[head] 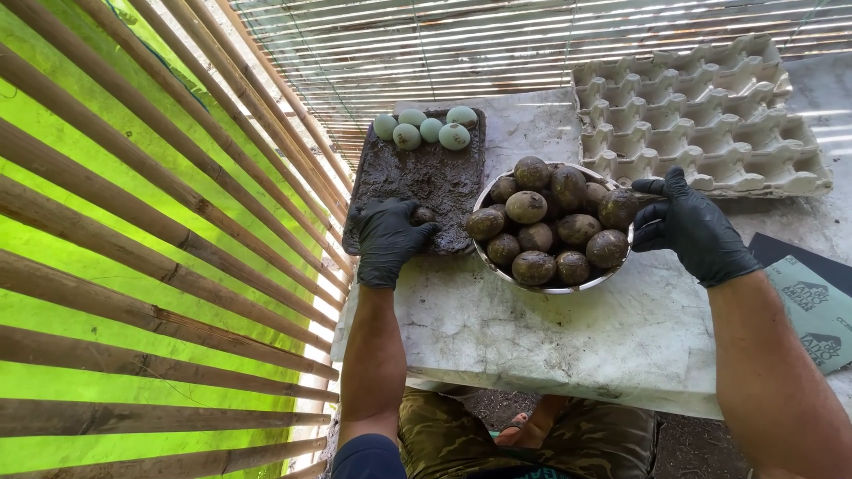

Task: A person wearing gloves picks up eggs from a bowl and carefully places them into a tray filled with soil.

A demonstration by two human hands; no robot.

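Left hand (388, 238) rolls 1 egg (424, 215) in the mud tray (417, 177), fingers curled around it; right hand (692, 226) grips the bowl (621, 266) rim. Coat evenly, press gently.

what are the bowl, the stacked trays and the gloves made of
Bowl: probably metal, thin shiny silvery rim.
Stacked egg trays: moulded paper pulp by the look, matte grey, cupped.
Gloves on left hand and right hand: thin black rubbery material, likely nitrile or latex; tight, slight sheen.

egg (424, 215) half hidden under left fingers (410, 227).
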